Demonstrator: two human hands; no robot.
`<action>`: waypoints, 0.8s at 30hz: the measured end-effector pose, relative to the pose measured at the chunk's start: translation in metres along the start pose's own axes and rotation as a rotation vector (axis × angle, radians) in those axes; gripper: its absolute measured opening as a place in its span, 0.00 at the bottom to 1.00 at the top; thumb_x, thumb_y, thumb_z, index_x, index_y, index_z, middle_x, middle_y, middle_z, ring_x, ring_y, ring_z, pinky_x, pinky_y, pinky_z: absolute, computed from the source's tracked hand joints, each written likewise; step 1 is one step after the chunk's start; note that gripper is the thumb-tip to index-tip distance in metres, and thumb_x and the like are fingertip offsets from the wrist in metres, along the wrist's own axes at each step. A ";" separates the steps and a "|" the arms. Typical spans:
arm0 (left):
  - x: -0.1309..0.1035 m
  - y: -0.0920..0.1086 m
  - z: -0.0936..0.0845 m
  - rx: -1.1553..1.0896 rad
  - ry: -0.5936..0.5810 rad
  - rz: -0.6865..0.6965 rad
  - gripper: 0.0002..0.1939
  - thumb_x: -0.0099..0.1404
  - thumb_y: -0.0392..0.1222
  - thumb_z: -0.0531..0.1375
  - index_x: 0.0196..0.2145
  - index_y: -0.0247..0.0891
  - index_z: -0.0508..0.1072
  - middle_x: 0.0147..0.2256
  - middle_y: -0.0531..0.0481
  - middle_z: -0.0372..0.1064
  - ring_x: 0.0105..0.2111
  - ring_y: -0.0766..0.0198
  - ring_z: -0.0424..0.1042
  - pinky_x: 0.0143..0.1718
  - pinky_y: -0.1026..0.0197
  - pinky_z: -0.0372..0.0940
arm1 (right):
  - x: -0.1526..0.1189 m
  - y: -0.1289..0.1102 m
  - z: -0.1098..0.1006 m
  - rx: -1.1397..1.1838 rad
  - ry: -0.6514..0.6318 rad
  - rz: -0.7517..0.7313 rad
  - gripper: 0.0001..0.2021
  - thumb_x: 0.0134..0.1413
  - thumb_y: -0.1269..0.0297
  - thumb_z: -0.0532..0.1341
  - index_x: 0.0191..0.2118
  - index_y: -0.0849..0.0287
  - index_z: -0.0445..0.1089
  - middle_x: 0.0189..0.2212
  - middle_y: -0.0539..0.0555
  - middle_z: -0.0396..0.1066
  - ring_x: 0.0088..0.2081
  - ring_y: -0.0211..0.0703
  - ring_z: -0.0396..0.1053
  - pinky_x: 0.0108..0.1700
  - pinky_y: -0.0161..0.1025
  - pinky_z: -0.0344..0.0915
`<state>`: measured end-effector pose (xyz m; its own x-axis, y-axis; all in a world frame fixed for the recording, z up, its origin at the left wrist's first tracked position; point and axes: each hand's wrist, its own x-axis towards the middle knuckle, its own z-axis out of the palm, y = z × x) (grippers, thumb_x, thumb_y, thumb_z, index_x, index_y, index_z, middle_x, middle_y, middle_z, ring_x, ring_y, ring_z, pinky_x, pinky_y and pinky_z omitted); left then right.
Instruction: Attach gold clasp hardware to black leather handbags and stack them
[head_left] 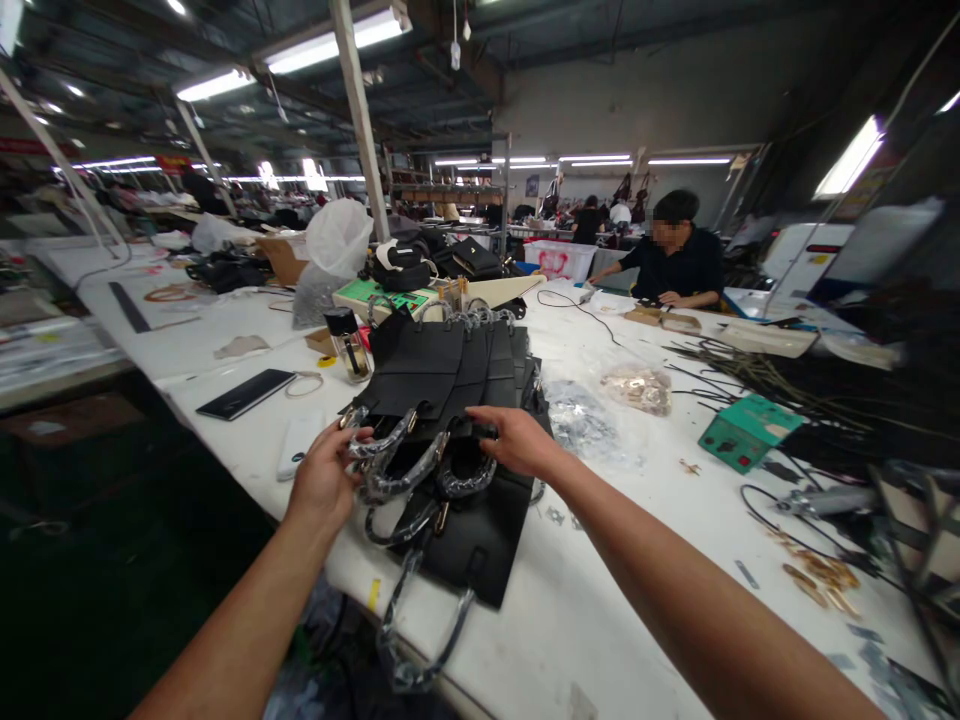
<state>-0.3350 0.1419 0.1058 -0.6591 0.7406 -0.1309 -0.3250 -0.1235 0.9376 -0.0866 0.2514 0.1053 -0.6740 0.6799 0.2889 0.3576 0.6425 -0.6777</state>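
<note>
A stack of black bag panels (420, 360) lies in front of me, with plastic-wrapped bag handles (409, 485) looped along its near side. At the stack's left edge, my left hand (324, 478) is closed with its fingers around one wrapped handle. My right hand (519, 440) pinches a black panel at its edge, beside another wrapped handle; part of its grip is hidden. Under these, a lower black panel (480, 545) reaches toward the table's front edge. Its wrapped handle (420, 665) hangs over that edge.
On the white table (630, 560) are a phone (246, 394), a glass bottle (349, 345), plastic bags of metal parts (589, 415), a green box (750, 432) and loose gold-coloured fittings (817, 575). A co-worker (675, 255) sits across the table.
</note>
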 end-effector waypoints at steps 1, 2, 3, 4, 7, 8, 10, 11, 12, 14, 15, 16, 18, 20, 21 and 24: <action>0.002 -0.003 -0.003 -0.001 -0.005 -0.022 0.20 0.50 0.40 0.64 0.43 0.40 0.73 0.33 0.53 0.74 0.26 0.66 0.70 0.19 0.69 0.58 | -0.004 0.002 0.004 -0.134 -0.015 -0.006 0.31 0.48 0.76 0.61 0.60 0.55 0.65 0.53 0.54 0.71 0.54 0.48 0.68 0.58 0.44 0.62; 0.003 -0.006 -0.006 -0.004 -0.016 -0.046 0.19 0.50 0.40 0.63 0.43 0.41 0.73 0.33 0.52 0.74 0.27 0.66 0.70 0.19 0.69 0.59 | -0.008 0.004 0.008 -0.253 -0.007 -0.001 0.32 0.48 0.75 0.61 0.61 0.55 0.63 0.54 0.56 0.70 0.54 0.50 0.68 0.57 0.45 0.62; 0.004 -0.009 -0.008 -0.006 -0.031 -0.064 0.19 0.51 0.40 0.64 0.43 0.41 0.74 0.34 0.52 0.74 0.27 0.65 0.70 0.19 0.69 0.60 | -0.011 0.004 0.013 -0.358 0.022 0.008 0.32 0.50 0.74 0.62 0.63 0.55 0.61 0.54 0.58 0.69 0.53 0.52 0.67 0.57 0.48 0.62; 0.004 -0.011 -0.010 -0.006 -0.047 -0.070 0.19 0.51 0.40 0.64 0.43 0.41 0.74 0.34 0.52 0.74 0.27 0.65 0.70 0.19 0.68 0.61 | -0.013 0.003 0.019 -0.446 0.066 0.010 0.33 0.51 0.72 0.62 0.64 0.56 0.59 0.54 0.60 0.68 0.54 0.54 0.66 0.56 0.50 0.61; 0.001 -0.012 -0.012 -0.009 -0.088 -0.037 0.20 0.50 0.39 0.66 0.43 0.40 0.75 0.35 0.51 0.75 0.28 0.65 0.71 0.21 0.67 0.64 | -0.005 -0.004 0.031 -0.594 0.169 -0.083 0.36 0.52 0.69 0.64 0.66 0.55 0.54 0.62 0.63 0.59 0.61 0.59 0.56 0.60 0.54 0.54; 0.000 -0.010 -0.011 -0.010 -0.092 -0.017 0.20 0.49 0.38 0.67 0.43 0.39 0.75 0.35 0.51 0.75 0.28 0.65 0.71 0.22 0.67 0.64 | 0.001 -0.006 0.034 -0.610 0.172 -0.140 0.36 0.53 0.69 0.63 0.67 0.55 0.53 0.65 0.62 0.53 0.64 0.58 0.51 0.62 0.54 0.50; -0.003 -0.002 -0.008 -0.006 -0.090 0.019 0.21 0.49 0.37 0.67 0.43 0.38 0.75 0.36 0.51 0.75 0.29 0.66 0.71 0.23 0.68 0.65 | 0.016 -0.011 0.035 -0.626 0.129 -0.253 0.35 0.55 0.71 0.61 0.67 0.53 0.51 0.69 0.59 0.45 0.67 0.56 0.44 0.65 0.54 0.45; -0.005 0.003 -0.007 -0.008 -0.095 0.035 0.22 0.49 0.37 0.67 0.44 0.38 0.75 0.35 0.51 0.75 0.29 0.66 0.71 0.23 0.68 0.65 | 0.023 -0.014 0.035 -0.629 0.086 -0.305 0.35 0.56 0.71 0.59 0.67 0.53 0.50 0.69 0.59 0.45 0.68 0.54 0.44 0.65 0.53 0.44; -0.007 0.009 -0.005 -0.014 -0.107 0.046 0.22 0.49 0.36 0.67 0.44 0.37 0.75 0.35 0.51 0.75 0.29 0.66 0.72 0.23 0.68 0.65 | 0.030 -0.016 0.034 -0.629 0.036 -0.354 0.34 0.56 0.71 0.59 0.68 0.53 0.50 0.68 0.58 0.47 0.67 0.53 0.46 0.65 0.52 0.45; -0.010 0.019 -0.002 -0.040 -0.137 0.061 0.20 0.49 0.35 0.67 0.43 0.37 0.75 0.33 0.52 0.75 0.28 0.65 0.71 0.23 0.68 0.65 | 0.040 -0.020 0.033 -0.622 -0.039 -0.423 0.34 0.56 0.70 0.59 0.68 0.56 0.49 0.67 0.59 0.51 0.66 0.53 0.50 0.64 0.50 0.47; -0.011 0.023 -0.001 -0.057 -0.151 0.065 0.19 0.49 0.35 0.66 0.41 0.36 0.75 0.32 0.52 0.74 0.28 0.65 0.71 0.22 0.68 0.65 | 0.043 -0.022 0.032 -0.620 -0.049 -0.437 0.35 0.55 0.69 0.60 0.68 0.57 0.49 0.67 0.60 0.51 0.65 0.54 0.51 0.64 0.50 0.49; -0.012 0.026 0.000 -0.069 -0.161 0.064 0.18 0.49 0.34 0.66 0.40 0.36 0.75 0.31 0.53 0.73 0.27 0.65 0.71 0.22 0.68 0.65 | 0.045 -0.023 0.032 -0.621 -0.039 -0.430 0.37 0.54 0.68 0.61 0.68 0.57 0.48 0.68 0.60 0.48 0.65 0.55 0.51 0.63 0.50 0.50; -0.013 0.030 0.001 -0.080 -0.165 0.052 0.17 0.48 0.33 0.66 0.39 0.35 0.75 0.29 0.53 0.72 0.26 0.66 0.70 0.22 0.68 0.64 | 0.047 -0.026 0.033 -0.624 -0.017 -0.397 0.41 0.51 0.68 0.63 0.69 0.55 0.46 0.70 0.60 0.42 0.65 0.56 0.51 0.61 0.51 0.54; -0.014 0.031 0.002 -0.082 -0.166 0.039 0.17 0.47 0.32 0.66 0.38 0.35 0.75 0.29 0.53 0.72 0.26 0.66 0.70 0.23 0.68 0.65 | 0.048 -0.027 0.034 -0.610 -0.044 -0.376 0.40 0.50 0.70 0.62 0.68 0.53 0.48 0.69 0.57 0.44 0.62 0.54 0.58 0.58 0.49 0.59; -0.016 0.032 0.003 -0.080 -0.168 0.038 0.17 0.47 0.32 0.66 0.38 0.35 0.75 0.29 0.53 0.72 0.26 0.66 0.70 0.23 0.68 0.65 | 0.048 -0.028 0.033 -0.593 -0.061 -0.372 0.38 0.51 0.70 0.61 0.67 0.52 0.50 0.68 0.56 0.48 0.60 0.53 0.61 0.56 0.48 0.61; -0.025 0.037 0.008 -0.077 -0.175 0.082 0.15 0.49 0.35 0.67 0.37 0.34 0.74 0.30 0.52 0.71 0.27 0.66 0.69 0.24 0.68 0.65 | 0.048 -0.032 0.023 -0.529 -0.038 -0.362 0.32 0.51 0.71 0.59 0.63 0.50 0.59 0.65 0.52 0.56 0.56 0.50 0.66 0.54 0.45 0.63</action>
<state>-0.3253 0.1245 0.1463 -0.5597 0.8286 0.0096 -0.3303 -0.2337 0.9145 -0.1454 0.2553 0.1252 -0.8308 0.3803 0.4064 0.3668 0.9233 -0.1140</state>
